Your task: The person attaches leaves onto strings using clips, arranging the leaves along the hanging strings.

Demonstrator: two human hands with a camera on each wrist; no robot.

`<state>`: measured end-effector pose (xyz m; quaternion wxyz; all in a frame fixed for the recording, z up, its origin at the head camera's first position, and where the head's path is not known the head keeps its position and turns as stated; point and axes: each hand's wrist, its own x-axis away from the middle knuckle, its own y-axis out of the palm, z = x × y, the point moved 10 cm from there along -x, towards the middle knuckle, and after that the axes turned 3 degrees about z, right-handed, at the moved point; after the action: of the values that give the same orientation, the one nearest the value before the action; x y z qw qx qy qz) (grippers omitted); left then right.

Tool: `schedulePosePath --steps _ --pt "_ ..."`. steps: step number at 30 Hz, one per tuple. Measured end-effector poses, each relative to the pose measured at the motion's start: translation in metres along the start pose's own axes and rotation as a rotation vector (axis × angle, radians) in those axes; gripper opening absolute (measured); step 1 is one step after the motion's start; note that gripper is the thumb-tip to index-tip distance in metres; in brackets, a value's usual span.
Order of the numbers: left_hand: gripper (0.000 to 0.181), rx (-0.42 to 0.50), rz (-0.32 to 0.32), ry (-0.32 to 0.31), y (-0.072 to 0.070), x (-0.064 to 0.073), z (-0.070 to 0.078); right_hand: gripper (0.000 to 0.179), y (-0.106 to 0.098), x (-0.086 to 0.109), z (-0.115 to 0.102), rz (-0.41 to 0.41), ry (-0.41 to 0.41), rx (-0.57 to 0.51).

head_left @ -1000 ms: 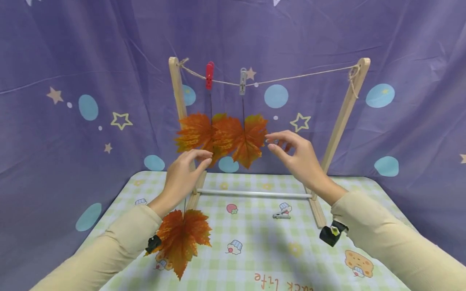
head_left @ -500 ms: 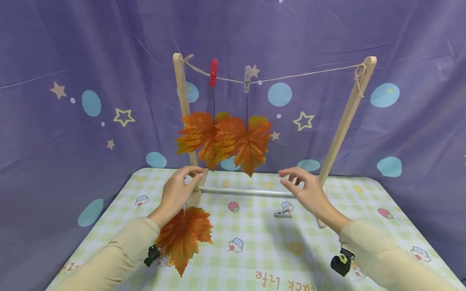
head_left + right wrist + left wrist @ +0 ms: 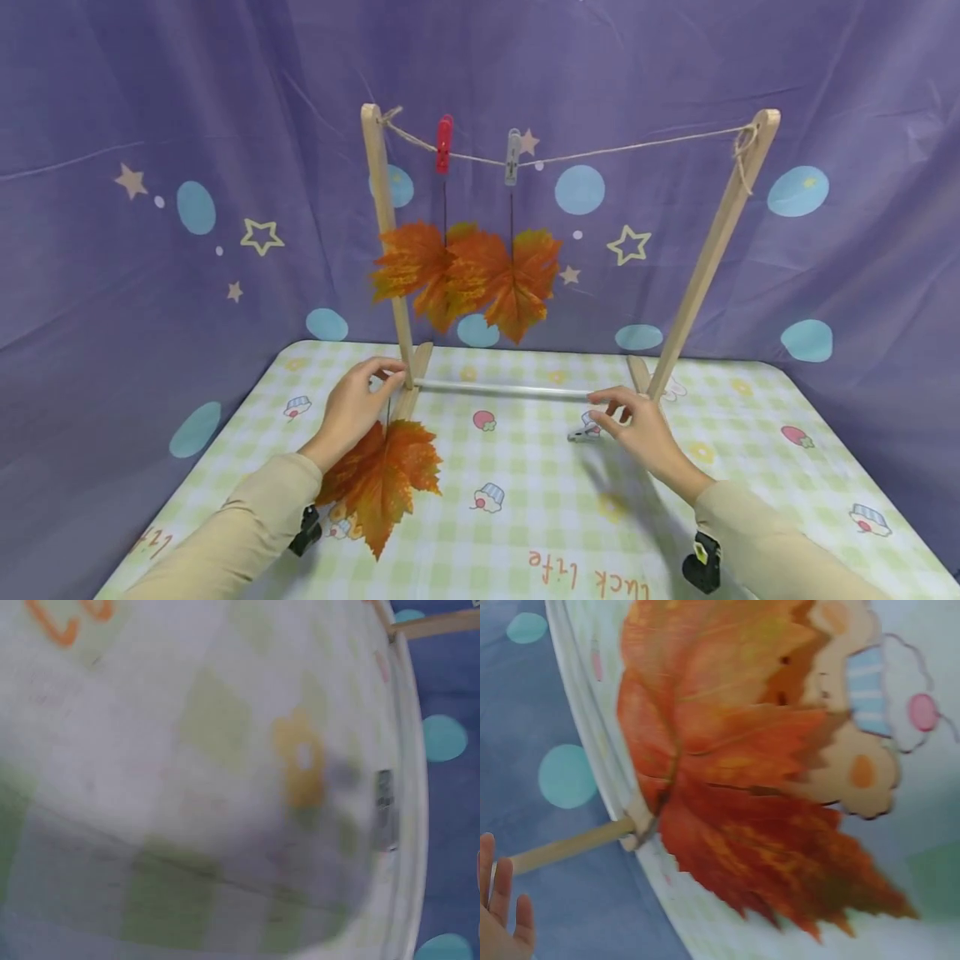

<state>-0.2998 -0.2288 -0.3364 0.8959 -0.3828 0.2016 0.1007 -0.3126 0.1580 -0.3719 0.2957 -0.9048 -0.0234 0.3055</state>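
Observation:
In the head view my left hand [image 3: 356, 407] hovers over the stem of a loose orange maple leaf [image 3: 390, 479] on the table, fingers and thumb relaxed with nothing between them. The left wrist view shows this leaf [image 3: 735, 757] large, with my left fingers [image 3: 502, 889] apart from it. My right hand [image 3: 637, 429] is over the right side of the table, loosely bent fingertips close to a grey clothespin [image 3: 582, 434]; whether they touch it cannot be told. That clothespin [image 3: 385, 810] also lies in the right wrist view, where no hand shows.
A wooden frame [image 3: 701, 267] stands at the back, with a string [image 3: 622, 149] between its posts and a low white rod [image 3: 510, 388]. A red clothespin [image 3: 445, 143] and another grey clothespin [image 3: 513, 157] hold two overlapping leaves [image 3: 513, 279]. A checked cloth [image 3: 442, 533] covers the table.
Both hands have come down from beside the hanging leaves: the left toward the loose leaf's stem, the right toward the grey clothespin on the table. The hanging leaves sway slightly.

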Motion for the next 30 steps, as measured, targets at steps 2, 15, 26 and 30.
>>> schedulePosePath --steps 2,15,26,30 --pt "0.022 -0.013 -0.002 -0.011 0.002 0.0 -0.007 0.024 0.005 0.003 0.012 -0.017 0.033 0.006" --pt "0.04 -0.055 -0.14 -0.144 0.023 0.002 -0.053 0.035 0.016 0.015 0.06 -0.046 0.279 -0.098" --pt "0.05 -0.066 -0.222 -0.231 0.035 0.001 -0.076 0.046 0.038 0.022 0.083 -0.177 0.323 -0.176" --pt "0.051 -0.062 -0.249 -0.261 0.041 0.001 -0.077 0.048 0.042 0.024 0.087 -0.195 0.306 -0.179"
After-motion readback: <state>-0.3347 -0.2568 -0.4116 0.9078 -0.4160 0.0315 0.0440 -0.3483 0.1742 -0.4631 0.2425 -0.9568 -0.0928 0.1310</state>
